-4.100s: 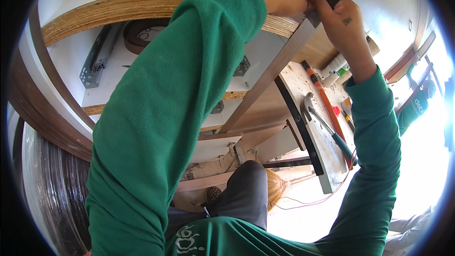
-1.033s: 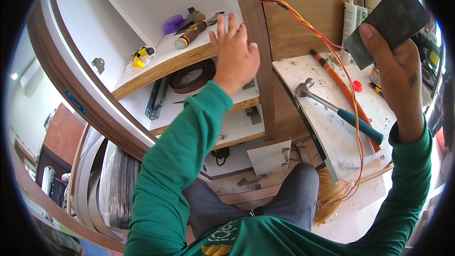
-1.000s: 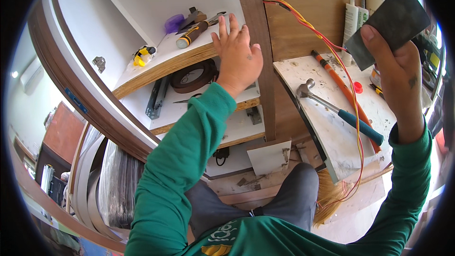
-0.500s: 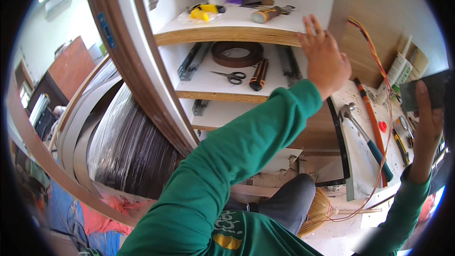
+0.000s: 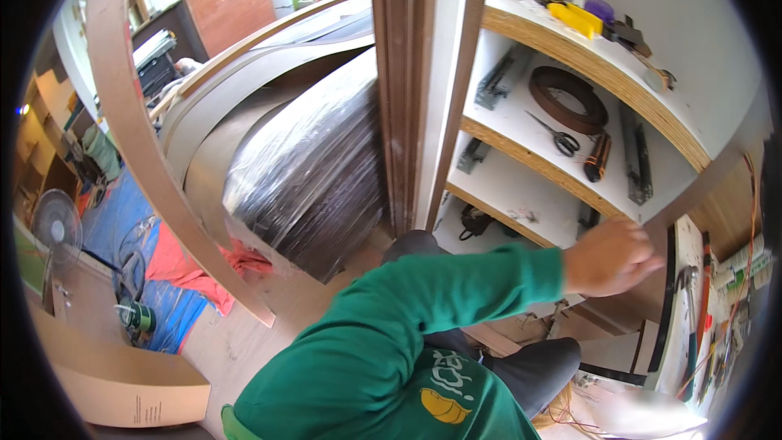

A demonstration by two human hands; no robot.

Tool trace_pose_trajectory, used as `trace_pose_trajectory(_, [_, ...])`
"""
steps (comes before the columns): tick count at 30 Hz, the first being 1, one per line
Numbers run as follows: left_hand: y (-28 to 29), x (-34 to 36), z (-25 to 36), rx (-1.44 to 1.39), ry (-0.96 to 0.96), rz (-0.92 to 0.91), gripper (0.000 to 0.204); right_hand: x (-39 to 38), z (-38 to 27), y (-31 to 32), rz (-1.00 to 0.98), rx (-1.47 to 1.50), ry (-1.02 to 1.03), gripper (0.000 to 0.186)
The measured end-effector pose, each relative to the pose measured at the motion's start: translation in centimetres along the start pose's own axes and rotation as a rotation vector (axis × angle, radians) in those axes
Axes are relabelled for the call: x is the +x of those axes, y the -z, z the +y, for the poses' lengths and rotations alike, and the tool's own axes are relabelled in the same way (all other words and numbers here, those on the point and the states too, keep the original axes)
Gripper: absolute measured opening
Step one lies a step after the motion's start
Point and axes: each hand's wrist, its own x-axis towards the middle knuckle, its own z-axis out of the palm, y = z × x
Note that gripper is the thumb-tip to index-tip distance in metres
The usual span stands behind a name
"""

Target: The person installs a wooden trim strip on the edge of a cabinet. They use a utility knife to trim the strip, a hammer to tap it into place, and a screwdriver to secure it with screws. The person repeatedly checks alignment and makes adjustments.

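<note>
My left hand (image 5: 615, 259) is in front of the lower right side of a white shelf unit with plywood edges (image 5: 533, 159). Its fingers are curled in and nothing shows between them. The forearm, in a green sleeve, stretches across my lap. My right hand is out of view. On the middle shelf, above the left hand, lie a coil of brown strip (image 5: 599, 118), black scissors (image 5: 564, 142) and an orange-and-black utility knife (image 5: 597, 157). A yellow tool (image 5: 577, 19) and a purple roll (image 5: 599, 10) rest on the top shelf.
A brown door frame (image 5: 399, 98) stands left of the shelves, beside a large plastic-wrapped roll (image 5: 314, 171). Farther left are a curved wooden strip (image 5: 134, 122), a red cloth (image 5: 191, 265), a fan (image 5: 57, 228) and a cardboard box (image 5: 130, 379). A hammer (image 5: 689, 281) lies at right.
The view has swung left, so the shelves now sit farther right. My left hand has left the top shelf's edge, dropped lower and curled its fingers. My right hand, holding a dark block, has gone out of view.
</note>
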Motion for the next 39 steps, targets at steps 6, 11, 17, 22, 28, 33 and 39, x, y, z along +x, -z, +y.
trace_pose_trajectory(6, [13.9, -22.8, -4.5, 0.367, 0.716, -0.081, 0.033, -4.7, 0.1, -1.5, -0.572, 0.284, -0.263, 0.041])
trace_pose_trajectory(11, [20.0, -34.4, -2.5, 0.744, 1.040, -0.139, 0.058, -12.0, 2.0, -4.4, -0.680, 0.532, -0.729, 0.042])
trace_pose_trajectory(17, [19.1, -31.3, 1.0, 0.341, 0.878, -0.516, 0.066, -18.0, 3.7, -19.8, -0.166, 0.890, -1.185, 0.039])
trace_pose_trajectory(22, [19.0, -30.6, 1.2, 0.495, 0.699, -0.716, 0.070, -18.7, 6.7, -27.0, -0.117, 0.766, -1.147, 0.038])
trace_pose_trajectory(28, [24.0, -38.1, -1.0, 0.144, 1.501, -0.047, 0.081, -19.3, 14.1, -31.5, -0.112, 0.646, -1.127, 0.027])
trace_pose_trajectory(33, [21.1, -35.1, 1.5, 0.488, 1.182, -0.219, 0.066, -18.6, 15.6, -32.2, -0.399, 0.078, -0.991, 0.052])
trace_pose_trajectory(39, [20.7, -19.3, 5.1, -0.329, 1.142, -0.205, 0.046, -22.1, 21.5, -33.6, -0.348, -0.117, -0.750, 0.053])
